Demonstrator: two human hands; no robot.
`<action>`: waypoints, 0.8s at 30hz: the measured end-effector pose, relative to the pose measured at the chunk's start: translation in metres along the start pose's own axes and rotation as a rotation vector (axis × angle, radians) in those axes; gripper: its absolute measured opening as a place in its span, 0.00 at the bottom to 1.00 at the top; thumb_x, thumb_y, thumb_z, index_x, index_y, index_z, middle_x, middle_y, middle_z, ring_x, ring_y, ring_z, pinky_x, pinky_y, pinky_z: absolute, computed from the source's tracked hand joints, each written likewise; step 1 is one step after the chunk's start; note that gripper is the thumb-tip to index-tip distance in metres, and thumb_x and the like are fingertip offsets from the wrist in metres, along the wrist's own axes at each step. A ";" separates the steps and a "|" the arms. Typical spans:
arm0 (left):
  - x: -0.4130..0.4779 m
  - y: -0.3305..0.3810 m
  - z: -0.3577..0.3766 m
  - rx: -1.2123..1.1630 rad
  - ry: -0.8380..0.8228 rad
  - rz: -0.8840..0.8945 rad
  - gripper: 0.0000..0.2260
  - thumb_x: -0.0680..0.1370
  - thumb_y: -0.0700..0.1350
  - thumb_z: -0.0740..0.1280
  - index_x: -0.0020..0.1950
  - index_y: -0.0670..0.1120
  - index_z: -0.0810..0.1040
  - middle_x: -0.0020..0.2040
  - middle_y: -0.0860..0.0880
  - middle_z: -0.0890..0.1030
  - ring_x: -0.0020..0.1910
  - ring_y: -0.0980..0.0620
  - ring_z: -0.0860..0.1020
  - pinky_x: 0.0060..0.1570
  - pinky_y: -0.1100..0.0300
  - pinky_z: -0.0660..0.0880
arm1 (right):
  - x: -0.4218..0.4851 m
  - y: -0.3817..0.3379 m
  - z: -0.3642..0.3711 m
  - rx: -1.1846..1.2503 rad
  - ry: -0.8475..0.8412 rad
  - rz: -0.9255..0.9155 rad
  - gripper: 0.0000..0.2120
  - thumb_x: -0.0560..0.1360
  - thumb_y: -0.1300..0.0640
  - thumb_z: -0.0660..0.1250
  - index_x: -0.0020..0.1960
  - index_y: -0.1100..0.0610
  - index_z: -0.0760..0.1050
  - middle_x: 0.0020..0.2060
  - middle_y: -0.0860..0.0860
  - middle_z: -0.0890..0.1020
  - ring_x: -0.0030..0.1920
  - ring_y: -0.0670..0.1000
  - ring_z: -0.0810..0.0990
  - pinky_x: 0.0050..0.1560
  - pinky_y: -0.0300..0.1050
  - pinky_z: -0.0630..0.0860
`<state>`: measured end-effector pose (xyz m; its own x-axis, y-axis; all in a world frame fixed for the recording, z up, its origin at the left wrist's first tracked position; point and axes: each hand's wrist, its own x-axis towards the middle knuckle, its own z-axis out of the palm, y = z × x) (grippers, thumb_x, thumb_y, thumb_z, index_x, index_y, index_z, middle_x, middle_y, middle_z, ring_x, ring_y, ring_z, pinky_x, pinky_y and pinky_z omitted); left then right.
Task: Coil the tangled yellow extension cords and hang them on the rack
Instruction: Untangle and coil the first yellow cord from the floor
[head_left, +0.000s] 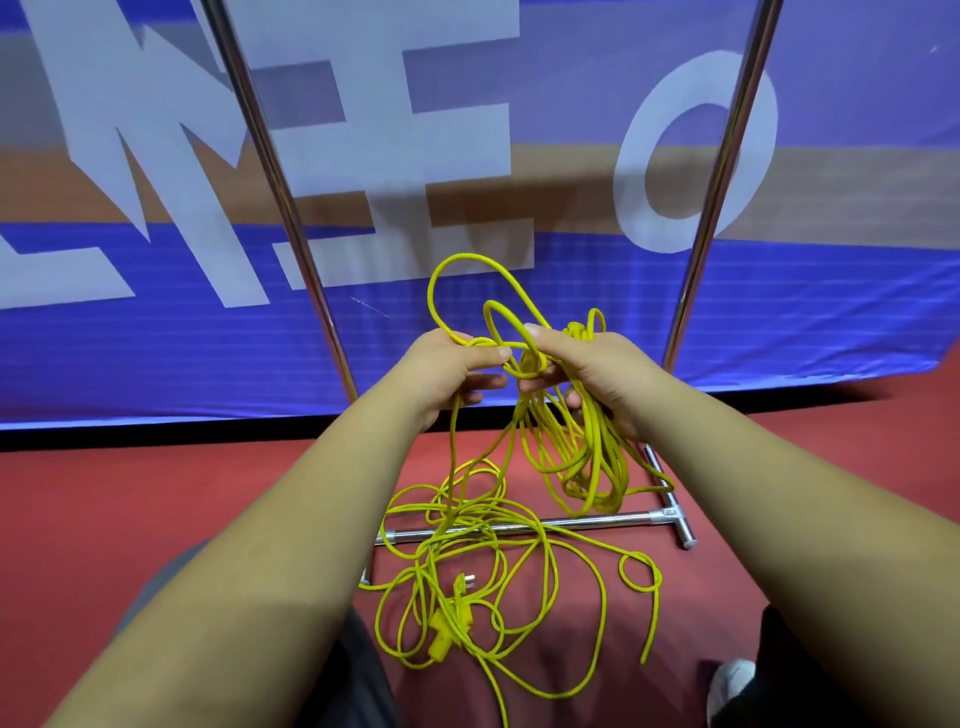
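Two hands hold a knotted yellow cord (582, 457) above a red floor (156, 509), in front of a metal rack (571, 522).

A blue banner (623, 322) with large white letters stands behind the rack's two upright poles, and its base bars lie on the floor. The left hand (447, 374) pinches one strand between thumb and forefinger. The right hand (587, 374) curls its fingers round a hanging bundle of loops, thumb pressed on the knot. The rest of the cord lies tangled on the floor across the base bar, with one plug (460, 584) showing. How many separate cords there are cannot be told. One white shoe (730, 680) shows at the lower right.
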<state>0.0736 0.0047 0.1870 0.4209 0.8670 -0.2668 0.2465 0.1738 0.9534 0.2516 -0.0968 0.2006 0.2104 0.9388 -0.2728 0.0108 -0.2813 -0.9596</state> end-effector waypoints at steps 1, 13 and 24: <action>0.000 0.001 -0.001 0.007 -0.022 -0.020 0.16 0.75 0.46 0.78 0.60 0.41 0.83 0.54 0.48 0.88 0.48 0.48 0.88 0.40 0.57 0.76 | 0.000 0.001 0.000 -0.004 0.004 -0.004 0.23 0.74 0.33 0.74 0.48 0.55 0.86 0.46 0.57 0.90 0.25 0.48 0.68 0.27 0.37 0.67; 0.003 0.009 -0.021 -0.123 -0.132 -0.235 0.21 0.77 0.62 0.66 0.60 0.49 0.81 0.61 0.50 0.86 0.53 0.48 0.86 0.52 0.52 0.75 | -0.001 -0.001 0.002 -0.056 -0.034 0.002 0.28 0.70 0.27 0.73 0.45 0.54 0.83 0.46 0.54 0.90 0.28 0.47 0.72 0.30 0.40 0.71; 0.010 -0.001 -0.008 -0.133 -0.009 -0.115 0.13 0.75 0.56 0.77 0.54 0.50 0.82 0.49 0.51 0.86 0.45 0.54 0.86 0.55 0.51 0.80 | 0.011 0.013 -0.002 -0.027 0.021 -0.066 0.14 0.77 0.49 0.76 0.54 0.59 0.84 0.46 0.55 0.90 0.25 0.47 0.70 0.30 0.41 0.68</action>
<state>0.0703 0.0169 0.1846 0.4047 0.8337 -0.3758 0.1758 0.3324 0.9266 0.2563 -0.0910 0.1849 0.2290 0.9511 -0.2072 0.0519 -0.2245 -0.9731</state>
